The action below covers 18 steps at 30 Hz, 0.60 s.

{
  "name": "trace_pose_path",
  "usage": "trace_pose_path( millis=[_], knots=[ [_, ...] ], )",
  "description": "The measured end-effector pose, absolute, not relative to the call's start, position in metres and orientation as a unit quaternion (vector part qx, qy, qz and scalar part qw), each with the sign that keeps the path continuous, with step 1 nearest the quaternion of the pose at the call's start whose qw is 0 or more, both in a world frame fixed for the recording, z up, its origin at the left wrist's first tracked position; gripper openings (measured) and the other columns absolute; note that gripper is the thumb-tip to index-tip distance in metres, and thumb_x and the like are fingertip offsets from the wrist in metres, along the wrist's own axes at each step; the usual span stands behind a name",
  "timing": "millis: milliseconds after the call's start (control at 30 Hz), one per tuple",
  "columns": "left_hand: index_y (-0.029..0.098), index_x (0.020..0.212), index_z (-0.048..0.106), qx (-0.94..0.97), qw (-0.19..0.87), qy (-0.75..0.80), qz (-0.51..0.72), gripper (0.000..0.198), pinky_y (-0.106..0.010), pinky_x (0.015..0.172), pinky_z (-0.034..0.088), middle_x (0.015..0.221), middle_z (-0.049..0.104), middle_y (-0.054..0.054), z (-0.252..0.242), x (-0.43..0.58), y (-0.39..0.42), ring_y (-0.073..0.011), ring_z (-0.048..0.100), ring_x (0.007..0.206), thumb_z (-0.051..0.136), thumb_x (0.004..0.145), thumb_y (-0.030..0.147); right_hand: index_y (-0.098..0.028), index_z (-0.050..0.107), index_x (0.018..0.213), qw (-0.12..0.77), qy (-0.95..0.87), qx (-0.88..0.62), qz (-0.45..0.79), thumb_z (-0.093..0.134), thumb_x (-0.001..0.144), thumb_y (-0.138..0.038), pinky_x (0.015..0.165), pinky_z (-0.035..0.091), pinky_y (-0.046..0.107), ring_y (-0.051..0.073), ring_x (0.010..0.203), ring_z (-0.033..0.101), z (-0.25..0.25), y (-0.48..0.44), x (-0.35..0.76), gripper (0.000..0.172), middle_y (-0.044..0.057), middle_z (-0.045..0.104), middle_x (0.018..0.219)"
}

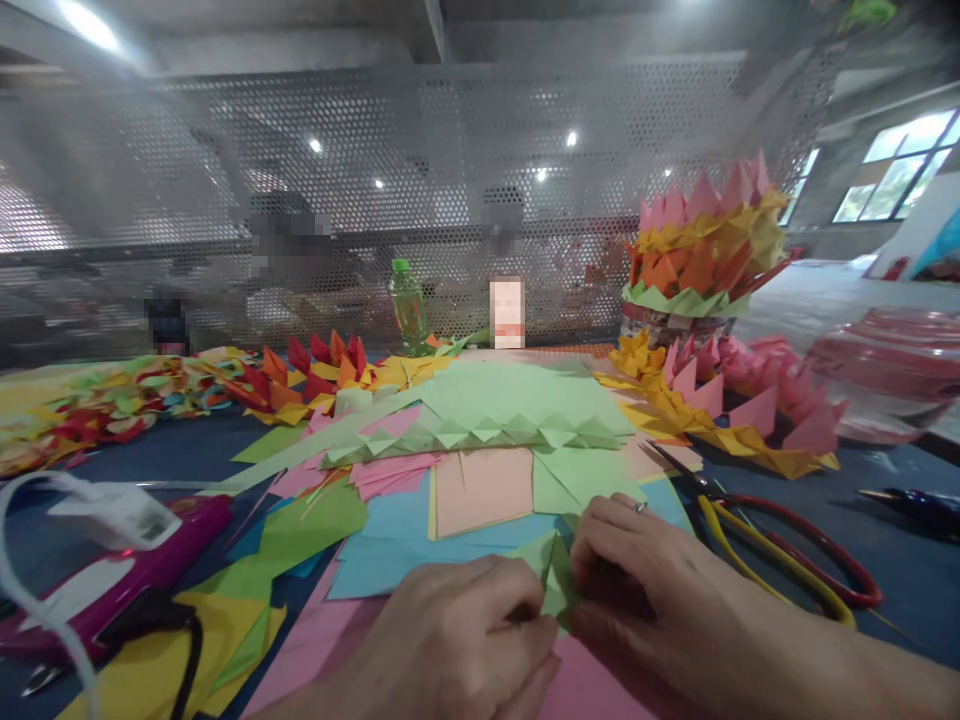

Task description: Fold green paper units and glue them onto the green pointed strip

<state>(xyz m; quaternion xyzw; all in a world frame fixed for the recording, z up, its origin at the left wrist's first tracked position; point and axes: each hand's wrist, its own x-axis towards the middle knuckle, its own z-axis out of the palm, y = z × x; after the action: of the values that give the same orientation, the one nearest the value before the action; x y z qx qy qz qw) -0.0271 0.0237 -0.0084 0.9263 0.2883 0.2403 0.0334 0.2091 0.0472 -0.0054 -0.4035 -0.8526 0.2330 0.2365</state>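
A small piece of folded light green paper (555, 570) stands between my two hands, its peak pointing up. My left hand (469, 630) is closed at its lower left side, fingers curled and pressed together on the paper. From the right, my right hand (637, 575), with a ring on one finger, is bent round the paper's other edge. Fingers hide the lower part of the fold. Under both hands lies a pink sheet (322, 645), with blue sheets (382, 560) just beyond. A row of joined green folded points (487, 433) lies farther back on green sheets (517, 390).
Scissors (780, 560) with red and yellow handles lie right, near a pen (911, 508). A magenta power strip (161, 540) and cables lie left. Folded paper chains, a green-capped bottle (407, 310), a tiered paper stack (697, 250) and a clear pink container (885, 370) stand behind.
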Motion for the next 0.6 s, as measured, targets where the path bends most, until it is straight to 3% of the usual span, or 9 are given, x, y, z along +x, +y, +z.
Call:
trace_pose_path(
  millis=[167, 367, 600],
  knots=[
    [0.015, 0.082, 0.069, 0.925, 0.032, 0.283, 0.251, 0.032, -0.030, 0.059, 0.042, 0.087, 0.065, -0.004, -0.010, -0.026, 0.023, -0.0172, 0.061, 0.073, 0.047, 0.105, 0.016, -0.021, 0.058, 0.083, 0.236, -0.847, -0.394, 0.268, 0.065, 0.081, -0.001, 0.075, 0.042, 0.027, 0.014, 0.081, 0.056, -0.005, 0.052, 0.215, 0.022, -0.003, 0.061, 0.087],
    [0.014, 0.087, 0.070, 0.931, 0.012, 0.273, 0.242, 0.035, -0.030, 0.061, 0.048, 0.091, 0.068, -0.006, -0.010, -0.024, 0.024, -0.0189, 0.064, 0.077, 0.043, 0.108, 0.017, -0.023, 0.067, 0.092, 0.228, -0.867, -0.345, 0.279, 0.059, 0.090, -0.002, 0.079, 0.045, 0.027, 0.014, 0.088, 0.059, -0.007, 0.059, 0.222, 0.023, -0.001, 0.063, 0.093],
    [0.012, 0.111, 0.071, 0.931, -0.023, 0.257, 0.257, 0.035, -0.036, 0.080, 0.057, 0.112, 0.073, -0.009, -0.012, -0.023, 0.023, -0.0249, 0.070, 0.103, 0.037, 0.111, 0.018, -0.026, 0.069, 0.097, 0.238, -0.866, -0.338, 0.280, 0.057, 0.094, -0.004, 0.082, 0.046, 0.024, 0.013, 0.091, 0.061, -0.009, 0.058, 0.226, 0.025, -0.002, 0.064, 0.096]
  ],
)
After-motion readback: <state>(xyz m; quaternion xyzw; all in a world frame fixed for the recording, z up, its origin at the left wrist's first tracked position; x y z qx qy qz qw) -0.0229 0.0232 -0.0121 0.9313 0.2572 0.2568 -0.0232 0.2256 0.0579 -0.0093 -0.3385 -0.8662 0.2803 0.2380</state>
